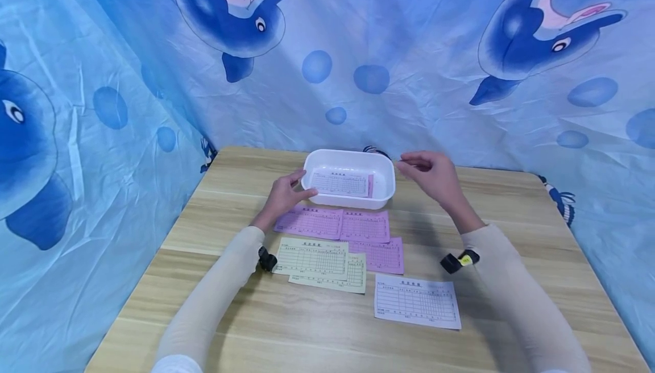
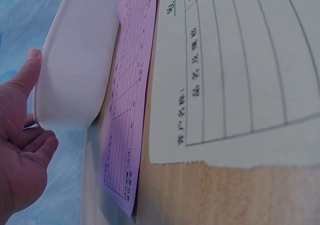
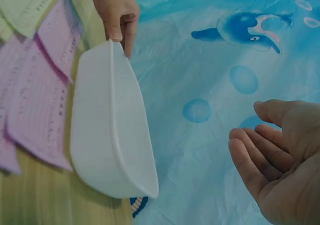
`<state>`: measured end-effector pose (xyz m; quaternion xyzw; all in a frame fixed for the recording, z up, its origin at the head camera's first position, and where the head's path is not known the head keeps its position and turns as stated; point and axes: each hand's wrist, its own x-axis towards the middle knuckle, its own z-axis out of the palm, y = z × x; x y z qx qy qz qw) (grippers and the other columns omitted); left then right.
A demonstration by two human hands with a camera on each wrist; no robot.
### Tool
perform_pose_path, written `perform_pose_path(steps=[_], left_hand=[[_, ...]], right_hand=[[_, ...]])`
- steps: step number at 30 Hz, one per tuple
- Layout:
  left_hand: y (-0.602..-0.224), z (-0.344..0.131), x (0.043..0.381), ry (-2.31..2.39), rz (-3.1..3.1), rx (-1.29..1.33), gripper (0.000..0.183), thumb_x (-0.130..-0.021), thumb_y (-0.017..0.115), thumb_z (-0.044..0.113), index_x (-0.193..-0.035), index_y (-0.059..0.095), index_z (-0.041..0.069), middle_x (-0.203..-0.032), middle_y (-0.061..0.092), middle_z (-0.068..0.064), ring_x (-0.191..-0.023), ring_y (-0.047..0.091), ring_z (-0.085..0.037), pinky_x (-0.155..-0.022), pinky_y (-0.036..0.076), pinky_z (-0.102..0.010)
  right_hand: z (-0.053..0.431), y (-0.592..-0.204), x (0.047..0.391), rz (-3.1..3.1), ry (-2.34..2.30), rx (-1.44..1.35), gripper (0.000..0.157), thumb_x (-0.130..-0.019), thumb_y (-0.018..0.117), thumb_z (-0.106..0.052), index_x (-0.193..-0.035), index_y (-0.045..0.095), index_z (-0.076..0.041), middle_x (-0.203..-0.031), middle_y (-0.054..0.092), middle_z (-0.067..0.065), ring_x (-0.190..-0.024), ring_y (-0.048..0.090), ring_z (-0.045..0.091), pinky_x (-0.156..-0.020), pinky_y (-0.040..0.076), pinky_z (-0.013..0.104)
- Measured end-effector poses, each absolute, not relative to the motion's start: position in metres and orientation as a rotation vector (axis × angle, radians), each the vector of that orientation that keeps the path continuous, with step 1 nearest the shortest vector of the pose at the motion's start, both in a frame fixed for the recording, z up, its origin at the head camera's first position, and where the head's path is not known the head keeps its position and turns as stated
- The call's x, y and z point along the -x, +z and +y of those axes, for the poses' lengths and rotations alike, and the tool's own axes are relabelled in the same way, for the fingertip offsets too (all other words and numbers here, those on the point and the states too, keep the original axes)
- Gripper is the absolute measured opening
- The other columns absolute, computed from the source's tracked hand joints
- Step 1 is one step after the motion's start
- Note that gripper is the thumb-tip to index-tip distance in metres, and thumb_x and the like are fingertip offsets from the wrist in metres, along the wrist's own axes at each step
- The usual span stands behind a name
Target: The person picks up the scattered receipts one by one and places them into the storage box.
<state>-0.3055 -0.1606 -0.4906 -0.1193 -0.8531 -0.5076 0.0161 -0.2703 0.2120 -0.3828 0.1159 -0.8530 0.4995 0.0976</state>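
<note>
Pinching the left end of a white tub with thumb and fingers is the left hand; green slips and pink slips lie in front, a printed slip inside the tub; further right, a white slip; the right hand hovers near the tub, empty, fingers loosely bent.

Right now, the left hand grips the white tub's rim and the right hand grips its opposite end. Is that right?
Not quite. The right hand isn't gripping the tub; it is apart from it and holds nothing, as the right wrist view shows. The left hand does grip the rim of the white tub.
</note>
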Motion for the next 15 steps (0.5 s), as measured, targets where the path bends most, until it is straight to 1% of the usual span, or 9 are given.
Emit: perform_pose_path(steps=[4, 8, 15], left_hand=[[-0.492, -0.160, 0.305, -1.595, -2.651, 0.369, 0.084, -0.086, 0.084, 0.035, -0.150, 0.045, -0.003, -0.161, 0.037, -0.020, -0.147, 0.040, -0.035, -0.119, 0.040, -0.043], [-0.492, -0.160, 0.305, -1.604, -2.646, 0.362, 0.084, -0.086, 0.084, 0.036, -0.150, 0.045, -0.002, -0.161, 0.037, -0.019, -0.147, 0.039, -0.033, -0.119, 0.040, -0.042], [-0.492, -0.160, 0.305, -1.595, -2.649, 0.357, 0.086, -0.085, 0.084, 0.039, -0.150, 0.045, -0.002, -0.161, 0.038, -0.017, -0.147, 0.040, -0.033, -0.118, 0.042, -0.041]], right_hand=[[0.228, -0.389, 0.250, -2.562, 1.431, -0.337, 0.039, -0.095, 0.075, -0.034, -0.120, 0.074, -0.003, -0.110, 0.076, 0.015, -0.084, 0.071, 0.003, -0.072, 0.060, 0.018], [0.243, -0.398, 0.230, -2.610, 1.312, -0.314, 0.038, -0.095, 0.075, -0.036, -0.118, 0.075, -0.006, -0.109, 0.077, 0.011, -0.085, 0.069, 0.000, -0.071, 0.058, 0.014], [0.265, -0.418, 0.197, -2.608, 1.201, -0.301, 0.033, -0.094, 0.077, -0.033, -0.114, 0.076, -0.007, -0.105, 0.078, 0.009, -0.083, 0.068, -0.002, -0.070, 0.056, 0.010]])
